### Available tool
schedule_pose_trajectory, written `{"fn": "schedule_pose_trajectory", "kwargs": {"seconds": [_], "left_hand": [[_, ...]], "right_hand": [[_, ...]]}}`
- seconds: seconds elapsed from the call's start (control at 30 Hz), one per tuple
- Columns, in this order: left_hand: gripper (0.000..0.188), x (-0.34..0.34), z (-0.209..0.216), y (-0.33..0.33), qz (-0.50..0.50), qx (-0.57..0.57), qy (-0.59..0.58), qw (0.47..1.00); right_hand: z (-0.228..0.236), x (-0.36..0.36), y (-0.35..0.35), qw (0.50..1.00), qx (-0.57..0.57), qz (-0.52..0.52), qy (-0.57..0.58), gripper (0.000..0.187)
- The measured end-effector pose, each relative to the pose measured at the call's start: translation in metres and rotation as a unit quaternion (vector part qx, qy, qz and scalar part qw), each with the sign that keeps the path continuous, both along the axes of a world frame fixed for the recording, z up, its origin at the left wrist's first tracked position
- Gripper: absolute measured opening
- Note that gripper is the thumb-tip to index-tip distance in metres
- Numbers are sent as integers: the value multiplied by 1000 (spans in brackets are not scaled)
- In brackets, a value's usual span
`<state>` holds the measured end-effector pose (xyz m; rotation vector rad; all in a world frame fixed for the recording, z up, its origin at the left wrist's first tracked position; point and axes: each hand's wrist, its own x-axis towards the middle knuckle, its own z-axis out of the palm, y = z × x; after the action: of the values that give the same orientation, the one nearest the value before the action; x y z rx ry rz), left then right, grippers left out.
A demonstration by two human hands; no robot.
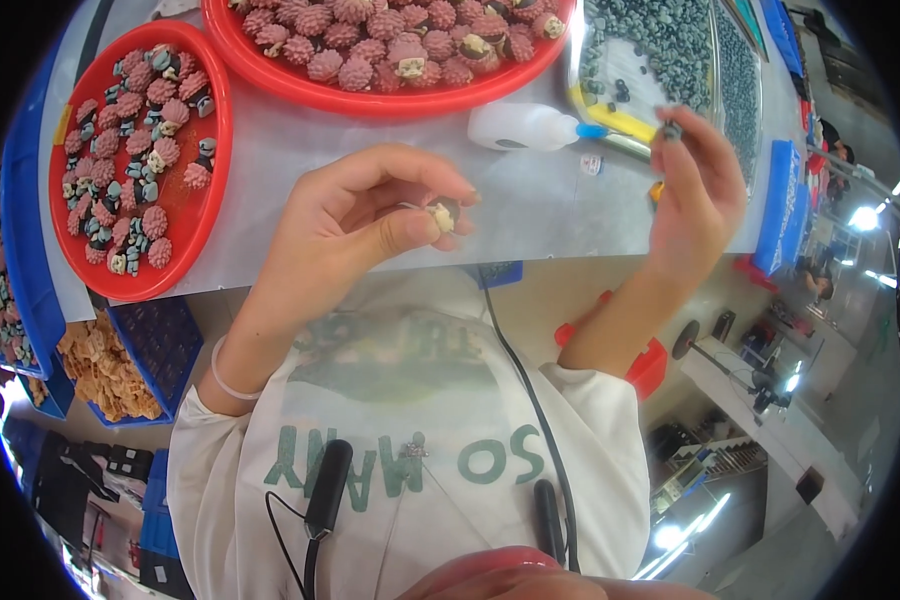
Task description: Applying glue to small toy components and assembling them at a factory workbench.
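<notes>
My left hand is raised over the near edge of the table, thumb and fingers closed on a small figurine with a cream-coloured part facing up. Most of that figurine is hidden by the fingers. Farther right, my right hand pinches a small dark grey-green piece between thumb and fingertips. This hand is held beside the metal tray of loose dark grey-green pieces. Between the two hands, a white squeeze bottle with a blue tip lies on its side.
A large red tray at the back holds many pink knobbly figurines. Left of it, a red oval tray carries pink figurines with grey-blue parts attached. A yellow-handled tool lies across the metal tray's corner. Blue crates stand below the table's left side.
</notes>
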<state>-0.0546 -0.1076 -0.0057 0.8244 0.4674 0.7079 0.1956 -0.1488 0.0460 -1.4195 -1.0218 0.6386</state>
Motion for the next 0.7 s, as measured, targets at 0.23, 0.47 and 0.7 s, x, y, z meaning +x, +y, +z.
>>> {"fn": "schedule_pose_trajectory", "kwargs": {"seconds": [0.23,0.47,0.7], "left_hand": [[23,-1,-6,3,-17,23,-28,999],[26,-3,-7,3,-7,37,-41,998],[37,1,-2,-2,32,-7,-11,999]], "right_hand": [[-16,-35,-33,977,65,110,172,20],[-21,-61,-38,948,9,172,266,21],[-22,-78,-28,935,-1,181,305,22]]}}
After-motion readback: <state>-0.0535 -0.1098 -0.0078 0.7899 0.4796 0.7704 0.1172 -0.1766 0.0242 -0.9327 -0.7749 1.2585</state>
